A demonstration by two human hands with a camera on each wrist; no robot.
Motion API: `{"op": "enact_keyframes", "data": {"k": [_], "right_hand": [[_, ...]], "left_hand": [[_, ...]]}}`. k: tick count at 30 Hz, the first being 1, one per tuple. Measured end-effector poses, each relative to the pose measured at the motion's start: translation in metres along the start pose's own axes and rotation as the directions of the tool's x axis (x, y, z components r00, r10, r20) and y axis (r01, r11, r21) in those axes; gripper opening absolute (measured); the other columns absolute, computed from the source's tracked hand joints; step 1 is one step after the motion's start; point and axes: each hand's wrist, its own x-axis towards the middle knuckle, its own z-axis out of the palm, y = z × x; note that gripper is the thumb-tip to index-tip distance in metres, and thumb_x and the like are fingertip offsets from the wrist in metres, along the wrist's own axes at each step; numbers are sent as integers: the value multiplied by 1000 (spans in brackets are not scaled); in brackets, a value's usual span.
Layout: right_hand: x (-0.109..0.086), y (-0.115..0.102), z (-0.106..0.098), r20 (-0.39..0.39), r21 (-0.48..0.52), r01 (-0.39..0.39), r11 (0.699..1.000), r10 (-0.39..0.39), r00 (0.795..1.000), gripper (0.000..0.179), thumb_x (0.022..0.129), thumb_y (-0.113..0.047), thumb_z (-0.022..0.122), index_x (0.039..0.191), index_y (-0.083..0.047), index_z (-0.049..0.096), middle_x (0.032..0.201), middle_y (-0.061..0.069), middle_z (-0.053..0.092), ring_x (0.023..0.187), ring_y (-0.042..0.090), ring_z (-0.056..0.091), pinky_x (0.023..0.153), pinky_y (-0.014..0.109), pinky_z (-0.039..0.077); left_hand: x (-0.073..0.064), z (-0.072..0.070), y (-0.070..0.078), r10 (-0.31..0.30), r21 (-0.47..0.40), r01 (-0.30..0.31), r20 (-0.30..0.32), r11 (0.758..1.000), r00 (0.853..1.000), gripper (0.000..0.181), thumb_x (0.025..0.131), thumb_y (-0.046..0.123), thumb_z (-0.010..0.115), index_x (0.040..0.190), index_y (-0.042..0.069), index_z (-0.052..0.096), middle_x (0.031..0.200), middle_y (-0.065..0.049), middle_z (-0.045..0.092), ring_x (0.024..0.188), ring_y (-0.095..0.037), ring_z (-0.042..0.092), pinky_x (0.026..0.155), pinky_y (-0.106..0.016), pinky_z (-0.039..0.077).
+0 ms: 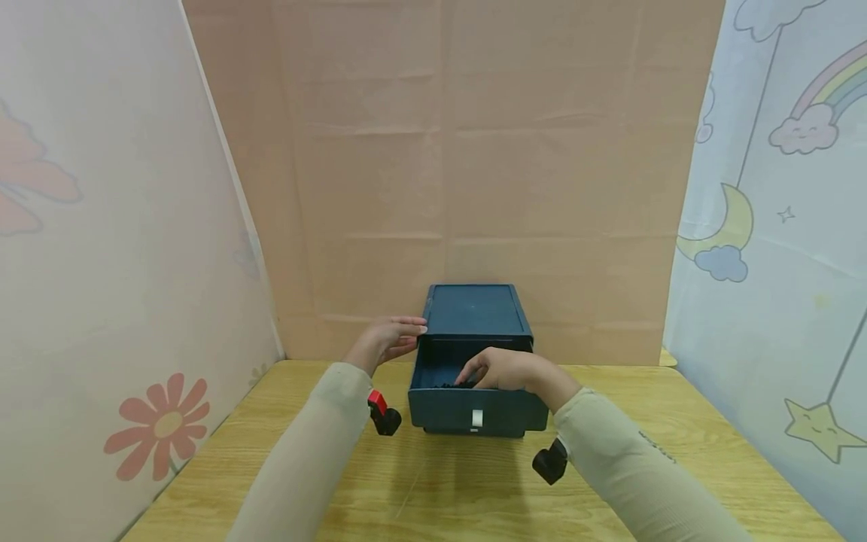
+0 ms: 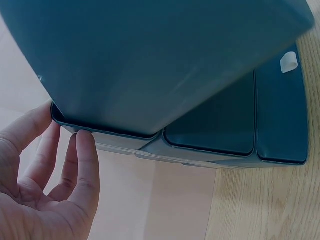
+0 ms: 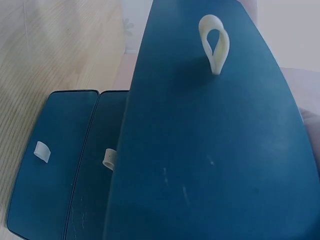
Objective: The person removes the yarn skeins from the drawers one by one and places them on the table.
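A dark blue drawer cabinet [image 1: 477, 310] stands on the table, its top drawer [image 1: 443, 410] pulled out toward me. At the cabinet's upper left front corner, my left hand [image 1: 391, 339] rests its fingers against the edge; the left wrist view shows those fingertips [image 2: 86, 140] touching the rim beside the drawer. My right hand [image 1: 504, 370] reaches over the drawer front, with its fingers pointing down inside. Small black things [image 1: 443, 386] lie at the fingertips, mostly hidden by the drawer front. Whether the fingers pinch them is not visible.
A white loop tab [image 3: 214, 45] sticks out from the pulled drawer's front. Below it are two shut drawers [image 3: 55, 160] with similar tabs. The wooden table [image 1: 609, 444] meets a brown paper backdrop [image 1: 474, 150] behind the cabinet, with printed cloth [image 1: 779, 301] at the sides.
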Motion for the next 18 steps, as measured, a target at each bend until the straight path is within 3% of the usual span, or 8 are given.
{"op": "enact_keyframes", "data": {"k": [5, 7, 10, 12, 13, 18], "right_hand": [[-2, 1, -1, -58, -2, 4, 1000, -4, 998, 22, 87, 0, 59, 104, -11, 67, 121, 6, 55, 102, 21, 56, 86, 39, 48], [-3, 2, -1, -86, 25, 6, 1000, -3, 996, 20, 86, -4, 63, 104, -11, 67, 111, 5, 59, 79, 14, 56, 70, 32, 50], [-5, 3, -4, -129, 74, 21, 997, -11, 992, 23, 84, -12, 68, 106, -11, 66, 106, 4, 60, 71, 10, 49, 56, 26, 42], [-7, 4, -6, -149, 108, 34, 994, -18, 989, 27, 83, -15, 69, 109, -9, 64, 111, 7, 58, 72, 14, 49, 51, 26, 36], [-8, 4, -8, -158, 123, 46, 991, -26, 987, 29, 83, -16, 69, 110, -9, 63, 116, 8, 56, 80, 16, 51, 51, 27, 36], [-17, 4, -20, -215, 172, 104, 980, -65, 974, 35, 85, -20, 67, 117, -6, 60, 126, 14, 52, 99, 21, 52, 60, 29, 43]], "left_hand": [[-1, 1, 0, 2, 20, -2, -9, 1000, 1000, 28, 83, 18, 70, 111, 14, 67, 119, -8, 59, 104, -25, 57, 90, -32, 48], [-2, 1, 0, 7, 27, -7, -12, 1000, 1000, 28, 83, 19, 70, 110, 14, 68, 116, -8, 60, 100, -23, 60, 88, -31, 50], [-4, 2, 1, 11, 30, -11, -9, 999, 1000, 28, 83, 20, 70, 109, 14, 68, 112, -7, 62, 96, -22, 61, 89, -32, 49], [-6, 2, 1, 14, 31, -14, -3, 999, 1000, 28, 83, 20, 70, 109, 13, 68, 111, -7, 62, 93, -21, 61, 90, -33, 48], [-6, 2, 1, 14, 30, -14, 0, 999, 1000, 28, 83, 20, 70, 109, 13, 68, 110, -7, 62, 92, -21, 61, 90, -32, 49], [-6, 2, 2, 12, 27, -12, 1, 1000, 1000, 27, 82, 20, 70, 109, 13, 68, 107, -7, 63, 88, -20, 61, 87, -30, 50]]}}
